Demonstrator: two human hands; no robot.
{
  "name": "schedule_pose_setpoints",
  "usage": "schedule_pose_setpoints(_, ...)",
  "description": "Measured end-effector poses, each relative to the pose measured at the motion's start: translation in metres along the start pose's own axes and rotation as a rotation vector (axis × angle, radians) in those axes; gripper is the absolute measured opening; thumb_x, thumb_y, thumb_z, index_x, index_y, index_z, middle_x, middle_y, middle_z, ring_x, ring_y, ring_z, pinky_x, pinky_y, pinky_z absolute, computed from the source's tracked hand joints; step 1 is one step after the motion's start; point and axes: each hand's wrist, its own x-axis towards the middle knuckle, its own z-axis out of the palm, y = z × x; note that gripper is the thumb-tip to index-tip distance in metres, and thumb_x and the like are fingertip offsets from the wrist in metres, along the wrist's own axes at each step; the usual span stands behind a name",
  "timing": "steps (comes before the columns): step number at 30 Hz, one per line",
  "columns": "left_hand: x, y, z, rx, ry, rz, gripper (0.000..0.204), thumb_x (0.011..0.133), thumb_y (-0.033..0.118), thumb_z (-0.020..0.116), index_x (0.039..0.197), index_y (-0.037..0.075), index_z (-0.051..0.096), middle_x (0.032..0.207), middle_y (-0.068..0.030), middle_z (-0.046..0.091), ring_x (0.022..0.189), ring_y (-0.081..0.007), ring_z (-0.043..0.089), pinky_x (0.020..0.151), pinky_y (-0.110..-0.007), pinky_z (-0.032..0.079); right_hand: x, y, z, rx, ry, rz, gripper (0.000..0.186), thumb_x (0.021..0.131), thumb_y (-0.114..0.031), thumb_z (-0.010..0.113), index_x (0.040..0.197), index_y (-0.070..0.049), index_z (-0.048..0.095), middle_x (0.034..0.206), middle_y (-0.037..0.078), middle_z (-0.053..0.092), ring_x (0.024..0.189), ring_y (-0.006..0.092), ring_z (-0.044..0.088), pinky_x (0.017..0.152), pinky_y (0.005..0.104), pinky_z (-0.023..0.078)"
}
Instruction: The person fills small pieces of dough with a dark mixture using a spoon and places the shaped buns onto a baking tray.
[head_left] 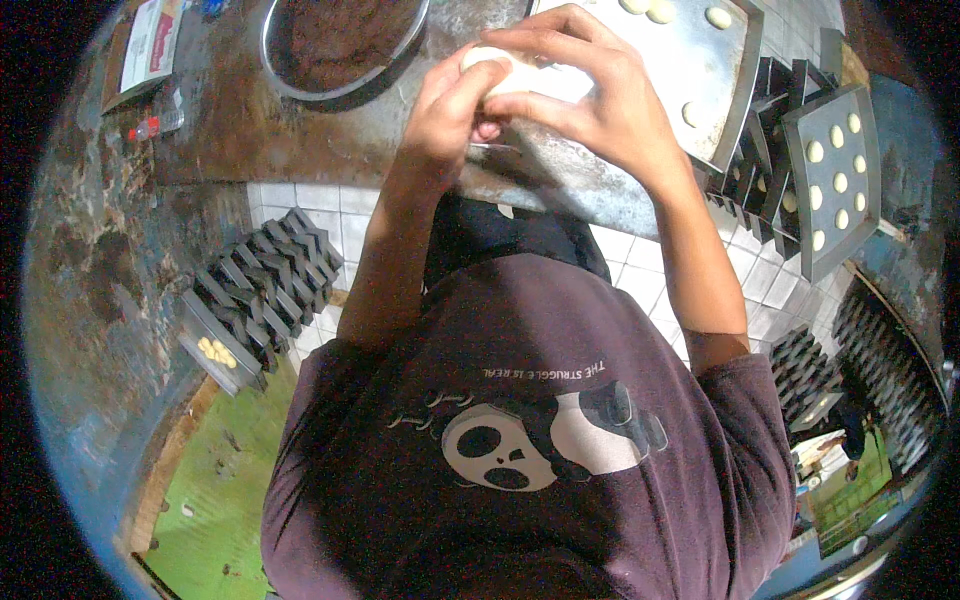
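A pale, rounded piece of dough [484, 60] sits in my left hand [440, 110], pinched between the thumb and the curled fingers. My right hand [610, 90] comes up close beside it, its index finger and thumb arched apart. The right fingertips reach the dough's edge and the left hand; whether they press on it I cannot tell. Both hands are above the near edge of the worn table [230, 130]. Beyond the left hand stands a round metal basin [330, 97] holding a dark brown crumbly mass.
Right of my hands lies a metal baking tray [715, 110] with several dough balls. Another filled tray [862, 105] sticks out from a stack at the right. More stacked trays [265, 285] stand low at the left. A red-capped bottle [155, 127] and a box [150, 50] lie far left.
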Motion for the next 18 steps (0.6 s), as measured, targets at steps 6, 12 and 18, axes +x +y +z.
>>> schedule_pose_setpoints(6,0.003,0.017,0.007,-0.047,0.099,0.061,0.047,0.094,0.018,0.077,0.128,0.000,0.050,0.080,-0.0019,0.059,0.061,-0.0013,0.046,0.048,-0.017,0.034,-0.012,0.021,0.023,0.449,0.266,0.362,0.026,0.094,-0.019,0.077,0.112,-0.001,0.077,0.105,0.010,0.074,0.090,0.0172,0.070,0.080,0.0303,0.057)
schedule_pose_setpoints(12,0.023,0.027,0.015,0.475,0.154,0.391,0.034,0.093,0.019,0.076,0.118,0.003,0.059,0.100,-0.0089,0.071,0.088,-0.0124,0.066,0.082,-0.027,0.054,-0.025,0.015,0.044,1.665,0.306,0.541,0.031,0.097,-0.002,0.068,0.127,-0.003,0.059,0.114,0.012,0.069,0.100,0.0211,0.071,0.084,0.0299,0.065)
schedule_pose_setpoints(18,0.033,0.030,0.067,0.192,-0.149,0.435,0.031,0.082,-0.005,0.072,0.111,-0.001,0.059,0.100,-0.0092,0.072,0.099,-0.0189,0.071,0.095,-0.036,0.056,-0.008,-0.008,0.065,1.206,0.825,0.362,0.042,0.094,0.005,0.065,0.134,-0.002,0.054,0.120,0.010,0.069,0.099,0.0179,0.070,0.087,0.0325,0.060)
